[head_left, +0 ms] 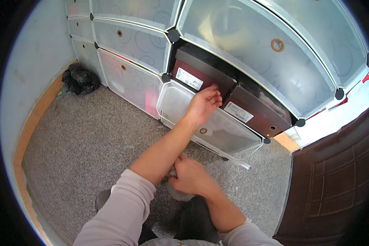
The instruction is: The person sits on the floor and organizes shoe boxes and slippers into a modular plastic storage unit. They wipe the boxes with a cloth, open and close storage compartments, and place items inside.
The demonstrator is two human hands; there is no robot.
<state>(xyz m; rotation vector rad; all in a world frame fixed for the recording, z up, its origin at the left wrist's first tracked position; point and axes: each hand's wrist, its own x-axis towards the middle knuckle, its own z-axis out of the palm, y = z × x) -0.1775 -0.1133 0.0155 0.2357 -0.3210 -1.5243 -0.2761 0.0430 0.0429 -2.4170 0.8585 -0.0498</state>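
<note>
Two dark maroon shoeboxes with blackish lids sit side by side in a low cubby of a plastic cube cabinet. My left hand reaches to the left shoebox, its fingers curled at the metal-rimmed hole in the box's front. Whether a finger is hooked in the hole, I cannot tell. The right shoebox bears a white label and has a similar hole. Under both boxes, the cubby's translucent door hangs tilted outward. My right hand is lower down, partly behind my left forearm, with its fingertips hidden.
Closed frosted doors of other cubbies rise above and to the left, joined by black connectors. A black plastic bag lies on the grey carpet by the wall. On the right stands a dark brown panelled door.
</note>
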